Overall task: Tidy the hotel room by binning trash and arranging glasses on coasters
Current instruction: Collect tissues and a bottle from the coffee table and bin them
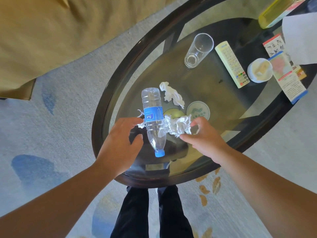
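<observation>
Head camera, looking down: the oval glass-topped table (98, 117) is directly in front of me. My left hand (123, 134) is released, fingers spread and loosely curved, gripping nothing; it sits just left of the water bottle (152, 117), fingertips at a small tissue scrap (141, 124) beside the bottle's label. The bottle lies on its side on the table glass, blue cap (159, 153) pointing towards me. My right hand (204, 136) is grasping a crumpled tissue (178, 125), pinched between thumb and fingers, just right of the bottle and touching it. A second tissue (171, 95) lies loose on the table beyond, near the bottle's base. A round coaster (198, 110) with a green mark lies just behind my right hand, nothing on it; a yellowish disc (173, 113) shows partly behind the held tissue (whether it is a coaster I cannot confirm). The drinking glass (199, 50) is on bare table glass, well apart from the coaster, beside a remote control (230, 64). Printed leaflets (288, 78) lie at the far right.
</observation>
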A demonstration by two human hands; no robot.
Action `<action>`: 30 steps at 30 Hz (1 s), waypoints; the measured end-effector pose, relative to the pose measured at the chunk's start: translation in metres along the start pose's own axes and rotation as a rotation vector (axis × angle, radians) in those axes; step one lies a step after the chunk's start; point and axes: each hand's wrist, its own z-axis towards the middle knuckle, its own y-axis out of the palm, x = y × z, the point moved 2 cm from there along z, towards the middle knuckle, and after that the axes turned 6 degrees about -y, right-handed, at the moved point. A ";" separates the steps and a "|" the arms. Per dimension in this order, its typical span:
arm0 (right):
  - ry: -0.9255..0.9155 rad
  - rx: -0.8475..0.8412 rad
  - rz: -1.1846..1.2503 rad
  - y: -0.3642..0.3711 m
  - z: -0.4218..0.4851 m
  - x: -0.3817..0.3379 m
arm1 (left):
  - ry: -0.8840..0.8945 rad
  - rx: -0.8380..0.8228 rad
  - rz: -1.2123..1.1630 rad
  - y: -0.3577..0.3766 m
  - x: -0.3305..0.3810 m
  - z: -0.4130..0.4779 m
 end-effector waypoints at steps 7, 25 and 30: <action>-0.258 0.066 -0.441 0.035 0.027 0.003 | -0.012 -0.015 -0.008 0.011 -0.010 0.003; -0.196 0.283 -0.127 0.002 0.014 0.013 | 0.024 -0.022 -0.017 0.009 -0.011 0.012; -0.171 0.357 -0.043 -0.017 0.001 0.008 | 0.023 -0.009 -0.009 0.005 -0.001 0.008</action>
